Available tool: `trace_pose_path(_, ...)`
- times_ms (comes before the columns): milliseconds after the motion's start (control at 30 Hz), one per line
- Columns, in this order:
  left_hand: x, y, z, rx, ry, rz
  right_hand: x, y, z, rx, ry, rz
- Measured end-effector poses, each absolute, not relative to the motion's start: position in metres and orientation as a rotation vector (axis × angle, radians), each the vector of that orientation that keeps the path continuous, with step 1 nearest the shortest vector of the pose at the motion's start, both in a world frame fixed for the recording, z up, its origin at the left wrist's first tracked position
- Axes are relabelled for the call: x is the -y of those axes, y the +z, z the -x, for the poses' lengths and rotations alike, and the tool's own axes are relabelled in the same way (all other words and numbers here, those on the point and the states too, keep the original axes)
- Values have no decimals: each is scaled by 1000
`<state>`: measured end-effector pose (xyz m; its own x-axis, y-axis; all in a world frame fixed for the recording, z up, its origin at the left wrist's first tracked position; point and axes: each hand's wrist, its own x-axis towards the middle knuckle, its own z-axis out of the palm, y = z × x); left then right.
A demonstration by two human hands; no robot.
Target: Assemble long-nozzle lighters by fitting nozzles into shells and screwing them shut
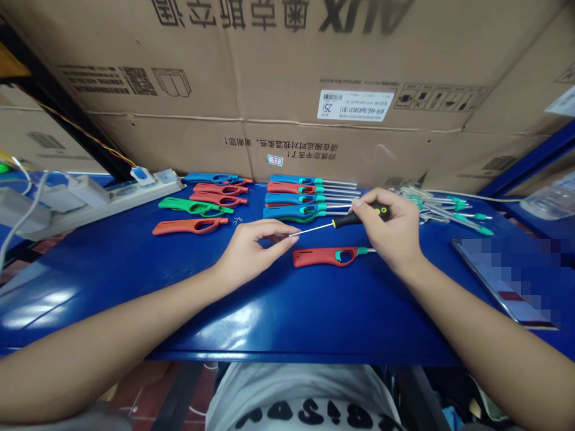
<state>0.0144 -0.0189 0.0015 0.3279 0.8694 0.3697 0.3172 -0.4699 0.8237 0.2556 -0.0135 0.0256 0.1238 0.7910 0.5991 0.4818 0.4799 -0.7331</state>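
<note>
My right hand [399, 233] is wrapped round the black-and-yellow handle of a screwdriver [344, 221], its thin shaft pointing left. At the shaft's tip, the thumb and forefinger of my left hand [249, 248] are pinched together; whatever tiny thing lies between them is too small to make out. Just below the shaft lies a red long-necked lighter [314, 257] with a green trigger, its metal tube partly behind my right hand. Several small screws [238, 221] sit on the table beyond my left hand.
On the blue table [269, 323], lighters with metal tubes [287, 199] lie in a row behind my hands. Coloured lighter handles [188, 226] lie left, and green-tipped tubes [444, 211] are piled right. A phone [503, 287], a power strip [121, 200] and a cardboard box [278, 72] surround them.
</note>
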Motion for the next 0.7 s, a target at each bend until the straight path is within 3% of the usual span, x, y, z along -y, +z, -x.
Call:
trace_pose_path(333, 22, 2, -11, -1109, 1118, -1908, 13, 27, -258, 1538, 263, 1152)
trace_pose_path(700, 17, -3, -6, -995, 916, -2249, 23, 28, -254, 1652, 201, 1070)
